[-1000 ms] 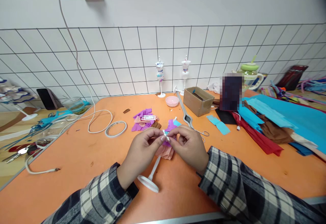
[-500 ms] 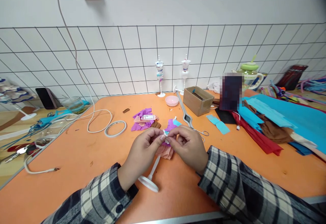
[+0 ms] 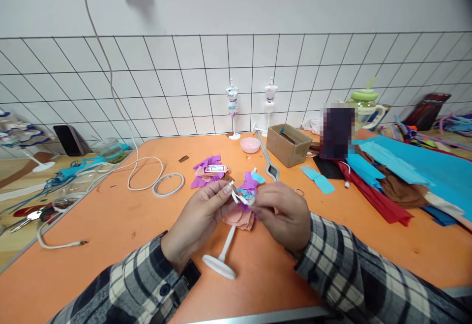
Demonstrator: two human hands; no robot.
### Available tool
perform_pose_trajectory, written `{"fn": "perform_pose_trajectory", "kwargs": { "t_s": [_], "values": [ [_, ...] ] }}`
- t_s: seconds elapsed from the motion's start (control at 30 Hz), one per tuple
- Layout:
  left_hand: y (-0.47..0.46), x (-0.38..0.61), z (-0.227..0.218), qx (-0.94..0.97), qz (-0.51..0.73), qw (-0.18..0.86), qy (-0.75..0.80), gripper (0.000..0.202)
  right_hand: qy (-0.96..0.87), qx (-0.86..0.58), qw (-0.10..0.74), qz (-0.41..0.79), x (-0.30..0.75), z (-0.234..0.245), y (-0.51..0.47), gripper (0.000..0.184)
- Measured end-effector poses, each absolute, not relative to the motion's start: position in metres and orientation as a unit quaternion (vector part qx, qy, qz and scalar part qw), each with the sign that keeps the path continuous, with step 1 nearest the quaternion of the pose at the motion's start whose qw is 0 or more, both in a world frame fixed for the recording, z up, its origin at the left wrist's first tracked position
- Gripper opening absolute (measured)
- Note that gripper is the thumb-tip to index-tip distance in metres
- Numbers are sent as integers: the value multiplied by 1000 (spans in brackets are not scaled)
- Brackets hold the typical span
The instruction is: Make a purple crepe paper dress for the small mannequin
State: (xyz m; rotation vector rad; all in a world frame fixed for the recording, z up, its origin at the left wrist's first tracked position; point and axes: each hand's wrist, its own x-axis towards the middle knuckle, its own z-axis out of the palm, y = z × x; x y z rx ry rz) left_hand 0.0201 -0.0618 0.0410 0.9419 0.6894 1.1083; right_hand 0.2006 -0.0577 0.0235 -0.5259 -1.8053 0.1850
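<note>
Left hand [image 3: 201, 211] and right hand [image 3: 283, 213] have drawn apart slightly, pinching a white strip [image 3: 241, 199] between them over the dressed mannequin [image 3: 239, 220]. Light, soft and probably tearable, the strip should be held by its 2 ends; it slants down rightward. The mannequin lies neck wallward, base [image 3: 219, 266] nearer the wearer.

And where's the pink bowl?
In the head view, the pink bowl sits toward the back of the orange table, near the middle, just left of the cardboard box; a grey tool lies between them.
</note>
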Motion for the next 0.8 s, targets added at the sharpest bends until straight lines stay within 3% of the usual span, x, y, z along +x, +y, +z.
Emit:
{"fn": "perform_pose_trajectory", "kwargs": {
  "t_s": [0.13, 0.4, 0.57, 0.7, 0.8],
  "values": [
    [-59, 19, 39, 417, 529, 673, 304, 15, -700, -261, 630, 215, 198, 20, -50, 8],
    [-54, 15, 39, 331, 617, 646, 304, 9, -657, -257, 585, 400, 192, 18, -53, 21],
    [-50, 9, 38, 334, 614, 660, 276, 6, -641, -285, 462, 543, 233, 28, -24, 34],
    [-55, 7, 39, 359, 579, 685, 258, 11, -708, -464, 293, 444, 287, 22, 16, 36],
    [-59, 9, 39, 381, 570, 685, 246, 11, -730, -490, 232, 415, 310, 13, 31, 34]
  ]
}}
